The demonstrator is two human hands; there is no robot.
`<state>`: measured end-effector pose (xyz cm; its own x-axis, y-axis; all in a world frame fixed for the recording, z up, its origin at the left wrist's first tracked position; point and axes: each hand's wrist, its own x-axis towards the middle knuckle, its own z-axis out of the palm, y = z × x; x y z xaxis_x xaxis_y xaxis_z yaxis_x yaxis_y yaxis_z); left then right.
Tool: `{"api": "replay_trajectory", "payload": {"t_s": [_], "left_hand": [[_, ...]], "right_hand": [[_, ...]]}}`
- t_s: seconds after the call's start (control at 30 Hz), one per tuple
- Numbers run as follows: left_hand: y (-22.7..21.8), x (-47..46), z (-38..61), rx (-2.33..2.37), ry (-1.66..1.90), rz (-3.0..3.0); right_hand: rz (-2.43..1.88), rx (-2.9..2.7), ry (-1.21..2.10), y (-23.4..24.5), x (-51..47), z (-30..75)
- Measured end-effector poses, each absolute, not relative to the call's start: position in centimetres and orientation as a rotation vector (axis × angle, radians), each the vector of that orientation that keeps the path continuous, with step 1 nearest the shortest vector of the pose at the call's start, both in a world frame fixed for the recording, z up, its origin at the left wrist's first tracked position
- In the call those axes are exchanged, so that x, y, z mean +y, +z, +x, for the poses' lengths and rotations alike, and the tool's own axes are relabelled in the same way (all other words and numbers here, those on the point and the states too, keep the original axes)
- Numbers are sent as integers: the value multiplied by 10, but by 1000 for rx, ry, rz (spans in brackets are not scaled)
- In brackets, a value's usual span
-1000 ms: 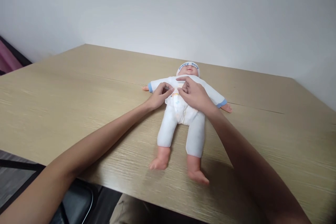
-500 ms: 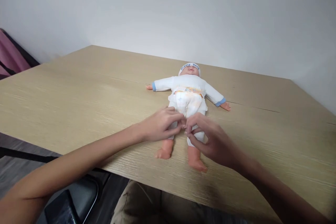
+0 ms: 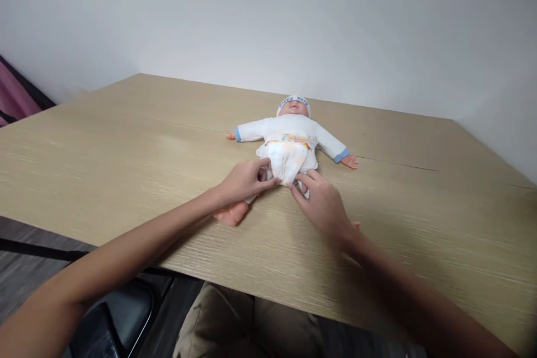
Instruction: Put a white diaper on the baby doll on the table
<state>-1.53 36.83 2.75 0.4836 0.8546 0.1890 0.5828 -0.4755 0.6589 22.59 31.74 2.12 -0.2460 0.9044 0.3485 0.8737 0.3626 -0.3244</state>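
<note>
Two hands meet low on a doll point(image 3: 289, 127) that lies face up near the middle of the bench point(image 3: 126, 140), its capped head at 12 o'clock, its arms flung out toward 9 and 3 o'clock, and its legs pointing to 6 o'clock. The left hand point(image 3: 247, 179) comes in from 8 o'clock with its fingers curled and thumb pressed to fingertips, pinching white cloth at the lower left corner of the diaper point(image 3: 287, 155). The right hand point(image 3: 323, 204) reaches in from 4 o'clock, and its thumb and forefinger are closed on white cloth at the diaper's bottom edge, just beside the left hand's fingertips. Whether either pinch has the diaper itself or the legging under it cannot be told, since the hands cover both thighs. One bare foot point(image 3: 230, 213) shows under the left wrist, and the other is almost hidden behind the right wrist. By the look of it, the step in hand is fingering the fit around the leg openings. Any further move there calls for small, even tugs from both sides, because the doll lies loose on the smooth bench and could slide or twist. A dark chair seat point(image 3: 121, 313) sits below the near edge at 7 o'clock.
</note>
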Motion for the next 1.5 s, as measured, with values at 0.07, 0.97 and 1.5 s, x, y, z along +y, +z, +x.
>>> {"api": "replay_trajectory", "payload": {"t_s": [0.07, 0.97, 1.5], "left_hand": [[27, 368, -12, 1178, 687, 2219], [16, 374, -21, 1037, 874, 2054], [6, 373, -21, 997, 1006, 1369]], "right_hand": [[-1502, -2121, 92, 15, 315, 224], [-1466, -1663, 615, 15, 313, 224], [-1561, -1675, 496, 26, 312, 236]]}}
